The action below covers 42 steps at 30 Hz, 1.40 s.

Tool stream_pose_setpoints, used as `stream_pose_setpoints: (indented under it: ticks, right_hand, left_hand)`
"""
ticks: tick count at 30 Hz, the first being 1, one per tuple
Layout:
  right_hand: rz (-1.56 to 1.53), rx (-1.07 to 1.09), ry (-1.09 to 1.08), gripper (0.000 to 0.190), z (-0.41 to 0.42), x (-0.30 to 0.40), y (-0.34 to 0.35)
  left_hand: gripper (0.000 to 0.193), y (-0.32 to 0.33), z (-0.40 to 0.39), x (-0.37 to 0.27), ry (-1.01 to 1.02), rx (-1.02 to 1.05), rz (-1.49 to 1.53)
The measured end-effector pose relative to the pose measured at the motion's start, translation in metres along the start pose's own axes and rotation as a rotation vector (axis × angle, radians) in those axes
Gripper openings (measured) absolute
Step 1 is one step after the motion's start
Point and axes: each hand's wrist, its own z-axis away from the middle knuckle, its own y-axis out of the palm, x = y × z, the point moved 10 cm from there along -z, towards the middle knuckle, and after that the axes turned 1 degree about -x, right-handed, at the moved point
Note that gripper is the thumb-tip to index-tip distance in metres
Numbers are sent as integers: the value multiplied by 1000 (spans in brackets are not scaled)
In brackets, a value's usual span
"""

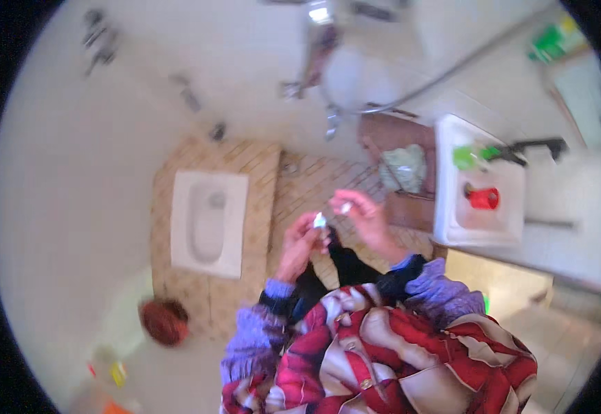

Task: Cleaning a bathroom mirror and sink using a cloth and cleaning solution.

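Note:
In front of my body, my left hand [300,242] is closed around a small tube or bottle [320,221] with a pale pointed tip facing up. Its lower part is hidden by my fingers. My right hand [366,220] is raised a short way to the right, apart from the left one. Between its thumb and fingers it pinches a small white piece [346,208], perhaps a cap; blur keeps its shape unclear.
A squat toilet [207,222] is set in the tiled step on the left, with a dark red basket [165,321] nearby. To the right, a white washbasin [445,181] holds a red cup [483,198] and a green item [465,157]. A grey hose [435,83] crosses the wall.

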Motion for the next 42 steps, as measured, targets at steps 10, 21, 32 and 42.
stream_pose_setpoints:
  ticks: [10,21,32,42]
  right_hand:
    - [952,-25,-683,34,79,112,36]
    - [1150,-865,-475,42,147,153,-191]
    - [1406,-644,357,29,115,-20,-589]
    - [1282,-568,86,30,102,-33,-608]
  left_hand:
    - [27,75,1,44,-440,341,571]
    - [26,192,-11,35,-486,761,368]
    - [17,233,-45,46,-265,441,155]
    - [12,217,-51,57,-267,105,138]
